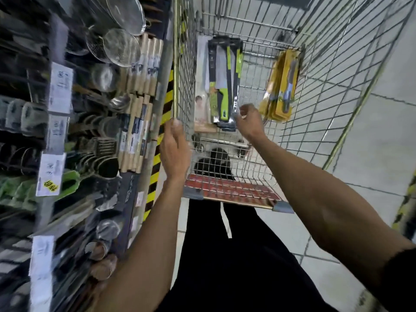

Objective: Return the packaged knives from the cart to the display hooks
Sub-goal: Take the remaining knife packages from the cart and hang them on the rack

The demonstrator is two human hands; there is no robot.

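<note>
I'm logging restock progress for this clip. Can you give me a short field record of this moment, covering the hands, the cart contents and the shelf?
left hand: grips the left rim of the cart
right hand: inside the cart, appears to pinch the near end of the green-handled knife packs
yellow knife packs: lean against the cart's right wall, apart from both hands
shelving: to the person's left, holds strainers and price tags
packs rehung: cannot tell; the picture is blurred
</note>
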